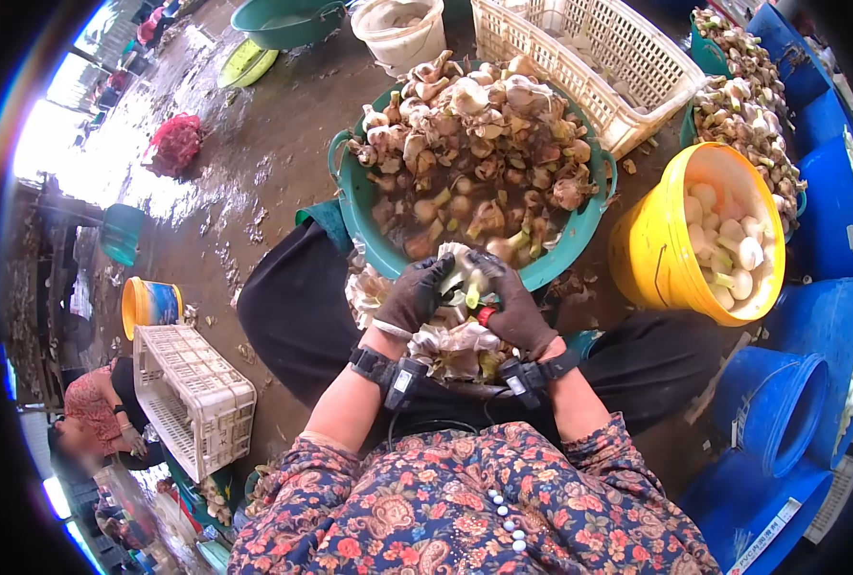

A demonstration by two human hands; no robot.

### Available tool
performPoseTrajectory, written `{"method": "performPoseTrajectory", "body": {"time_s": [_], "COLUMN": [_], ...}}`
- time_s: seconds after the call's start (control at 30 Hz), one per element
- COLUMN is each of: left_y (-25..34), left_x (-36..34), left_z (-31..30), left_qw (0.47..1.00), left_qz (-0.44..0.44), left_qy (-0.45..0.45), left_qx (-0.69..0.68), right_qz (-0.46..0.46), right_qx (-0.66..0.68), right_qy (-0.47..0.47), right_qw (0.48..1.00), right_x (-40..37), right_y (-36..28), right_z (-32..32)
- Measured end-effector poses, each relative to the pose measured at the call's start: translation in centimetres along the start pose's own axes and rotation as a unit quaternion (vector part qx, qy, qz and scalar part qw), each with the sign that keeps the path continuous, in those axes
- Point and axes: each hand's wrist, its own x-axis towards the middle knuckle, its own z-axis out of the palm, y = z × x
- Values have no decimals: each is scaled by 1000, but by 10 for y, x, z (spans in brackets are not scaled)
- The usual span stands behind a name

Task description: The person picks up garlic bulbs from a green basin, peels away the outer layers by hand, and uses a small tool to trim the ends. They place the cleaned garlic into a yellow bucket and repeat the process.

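Both my hands wear dark gloves and meet over the near rim of a green tub (354, 206) full of garlic bulbs in brownish water. My left hand (415, 292) has its fingers bent around a garlic bulb (460, 278) with a pale green stem. On the bulb's other side my right hand (512, 305) closes on it too, and something small and red shows at this hand. Beneath my hands lies a pile of garlic skins (455, 347). A yellow bucket (651, 240) of peeled white bulbs (728, 249) stands to the right.
A cream crate (627, 105) and a white bucket (399, 34) stand beyond the tub. Blue barrels (771, 407) line the right side. At left are a white crate (201, 393), a small yellow bucket (139, 305), a red net bag (175, 146) and another person (96, 412).
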Motion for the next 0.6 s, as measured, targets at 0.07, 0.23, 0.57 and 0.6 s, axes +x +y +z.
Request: {"method": "performPoseTrajectory", "body": {"time_s": [0.07,0.23,0.57,0.6], "left_y": [-10,5,16,15], "left_x": [7,-7,-36,-31], "left_z": [0,-5,-3,-4], "left_qw": [985,989,860,881], "left_qz": [-78,-30,-28,-17], "left_qy": [-25,-35,-352,-255], "left_qx": [-153,-138,368,397], "right_qz": [-108,143,216,215], "right_qx": [-329,226,441,443], "right_qy": [26,169,231,231], "right_qw": [938,949,840,839], "right_x": [-1,10,6,9], "right_y": [5,9,19,12], "right_z": [4,-11,-27,-28]}}
